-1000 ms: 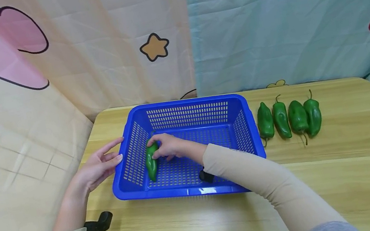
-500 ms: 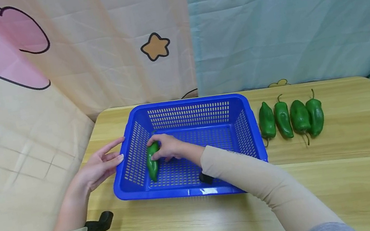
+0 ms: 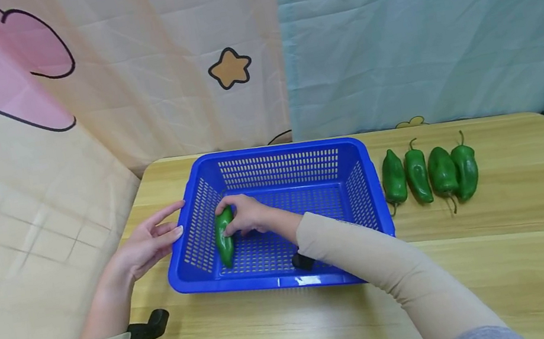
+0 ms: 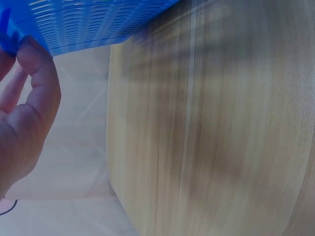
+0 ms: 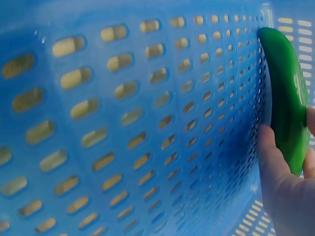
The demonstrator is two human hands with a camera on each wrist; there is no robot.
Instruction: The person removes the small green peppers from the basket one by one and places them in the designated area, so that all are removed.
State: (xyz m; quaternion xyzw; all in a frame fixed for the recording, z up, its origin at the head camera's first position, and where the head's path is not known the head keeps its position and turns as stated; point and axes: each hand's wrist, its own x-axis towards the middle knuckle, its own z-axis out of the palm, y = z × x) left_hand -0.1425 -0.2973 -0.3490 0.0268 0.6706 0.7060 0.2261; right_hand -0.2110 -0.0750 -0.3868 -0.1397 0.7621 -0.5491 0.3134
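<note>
Inside a blue plastic basket (image 3: 295, 278) with slotted walls, my right hand (image 3: 246, 214) grips a long green pepper (image 3: 225, 243). The pepper lies lengthwise near the basket's left wall, its upper end partly covered by my fingers. From the right wrist view, the thumb and fingers hold the lower part of the pepper (image 5: 285, 88), whose tip is close to the slotted wall. My left hand (image 3: 147, 247) holds the basket's left rim from outside. In the left wrist view, its fingertips (image 4: 32, 49) meet at the blue rim.
To the basket's right, several green peppers (image 3: 418, 176) lie side by side on the wooden table (image 3: 536, 263), the last two touching. Printed curtains (image 3: 365, 46) hang behind the table and on its left. My right forearm crosses the basket's front rim.
Both hands keep their places at the rim and on the pepper. The whole head view has shifted slightly, so things appear a little further right.
</note>
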